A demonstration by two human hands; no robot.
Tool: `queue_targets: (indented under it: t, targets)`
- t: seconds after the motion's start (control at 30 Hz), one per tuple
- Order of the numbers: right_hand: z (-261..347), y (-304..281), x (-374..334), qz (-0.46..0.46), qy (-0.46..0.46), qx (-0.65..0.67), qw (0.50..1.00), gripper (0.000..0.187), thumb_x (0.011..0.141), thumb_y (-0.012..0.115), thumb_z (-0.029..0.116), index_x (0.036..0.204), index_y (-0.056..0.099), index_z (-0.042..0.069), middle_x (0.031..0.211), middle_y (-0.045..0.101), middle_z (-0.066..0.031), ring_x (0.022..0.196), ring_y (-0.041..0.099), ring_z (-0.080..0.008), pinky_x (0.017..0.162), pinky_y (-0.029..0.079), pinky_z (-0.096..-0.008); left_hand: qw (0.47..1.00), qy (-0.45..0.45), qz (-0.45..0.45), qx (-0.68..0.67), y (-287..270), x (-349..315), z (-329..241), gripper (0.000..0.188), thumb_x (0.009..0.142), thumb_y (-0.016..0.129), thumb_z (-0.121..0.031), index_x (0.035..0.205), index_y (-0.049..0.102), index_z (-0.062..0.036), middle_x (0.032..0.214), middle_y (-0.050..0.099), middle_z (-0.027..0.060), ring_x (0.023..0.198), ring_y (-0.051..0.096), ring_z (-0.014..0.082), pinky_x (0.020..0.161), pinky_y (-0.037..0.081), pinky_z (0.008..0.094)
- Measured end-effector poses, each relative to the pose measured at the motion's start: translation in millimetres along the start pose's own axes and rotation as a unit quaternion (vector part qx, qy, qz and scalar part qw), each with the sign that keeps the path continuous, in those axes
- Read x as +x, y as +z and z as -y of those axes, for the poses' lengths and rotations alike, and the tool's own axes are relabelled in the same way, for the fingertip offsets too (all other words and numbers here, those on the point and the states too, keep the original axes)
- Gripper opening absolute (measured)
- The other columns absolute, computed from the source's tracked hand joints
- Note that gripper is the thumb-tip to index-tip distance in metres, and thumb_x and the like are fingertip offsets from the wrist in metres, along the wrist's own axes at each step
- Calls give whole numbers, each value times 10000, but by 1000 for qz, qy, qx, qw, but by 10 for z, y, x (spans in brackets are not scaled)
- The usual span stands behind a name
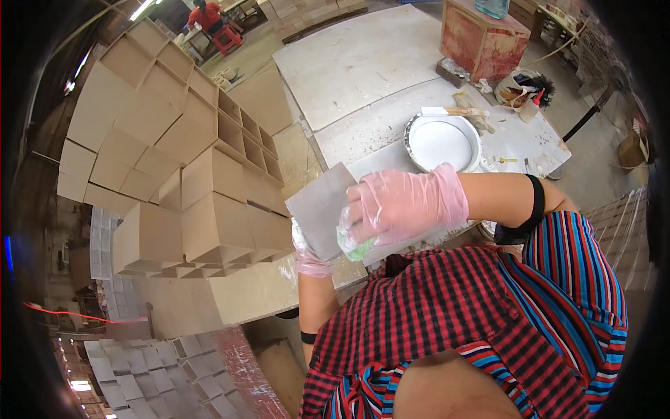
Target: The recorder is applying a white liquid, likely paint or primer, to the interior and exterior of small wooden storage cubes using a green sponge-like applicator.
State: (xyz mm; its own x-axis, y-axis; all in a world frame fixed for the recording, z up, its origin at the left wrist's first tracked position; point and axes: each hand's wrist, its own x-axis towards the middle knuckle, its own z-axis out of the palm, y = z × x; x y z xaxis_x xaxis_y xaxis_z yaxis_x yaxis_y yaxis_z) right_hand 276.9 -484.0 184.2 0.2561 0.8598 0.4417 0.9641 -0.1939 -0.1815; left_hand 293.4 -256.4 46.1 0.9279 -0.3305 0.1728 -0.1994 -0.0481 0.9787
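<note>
My left hand [312, 260], in a thin pink glove smeared with white, grips a grey-white panel [322, 209] by its lower left side. Its fingers are partly hidden behind the panel, and I cannot tell whether the panel is one face of a box. My right hand [405, 204], also in a pink glove, is closed around a pale green sponge [360, 250] coated with white. The sponge is at the panel's right edge. Beyond my right wrist stands a bucket [409, 155] of white paint [441, 144], with a wooden-handled brush [464, 112] lying across its far rim.
Bare brown boxes [157, 133] are stacked high on the left. Whitish boards [363, 63] cover the worktable. A red-stained crate [481, 42] and a bag [518, 89] stand at the far right. Pale boxes [150, 373] lie lower left; a person [204, 15] sits far off.
</note>
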Motion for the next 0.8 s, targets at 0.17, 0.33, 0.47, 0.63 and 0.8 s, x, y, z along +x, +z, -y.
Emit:
queue_targets:
  t: [0.17,0.33,0.47,0.63,0.8]
  targets:
    - [-686,38,-7,-128,176,-115,969,247,725,636,244,963,633,178,920,606,-65,860,589,-253,735,492,-367,868,-164,-23,-468,271,77,-371,405,903,500,-301,1207,485,-33,1166,557,111,1016,567,261,823,496,406]
    - [-771,-199,-56,-263,369,120,883,338,746,634,198,1070,604,107,935,619,-90,831,596,-224,732,479,-328,849,-165,-45,-500,224,-2,-391,410,915,460,-319,1194,498,-22,1174,556,130,1033,560,285,875,474,414]
    - [-605,-114,-223,-346,473,360,726,348,788,625,157,1098,564,9,913,613,-44,794,564,-99,695,458,-247,829,-147,-72,-534,300,38,-548,422,879,481,-314,1136,532,18,1119,582,149,1017,566,296,894,464,420]
    - [-514,100,-316,-397,437,508,627,363,828,621,166,1144,524,18,929,593,-7,805,549,-59,687,451,-207,848,-155,-135,-488,338,-44,-371,413,886,425,-309,1138,540,-3,1098,586,152,1025,557,302,889,459,428]
    - [-490,193,-386,-447,370,623,524,356,849,600,151,1174,499,45,1010,592,-13,851,575,-80,747,472,-212,830,-82,27,-550,318,9,-417,349,911,416,-241,1164,519,-23,1115,575,131,1037,551,269,892,455,390]
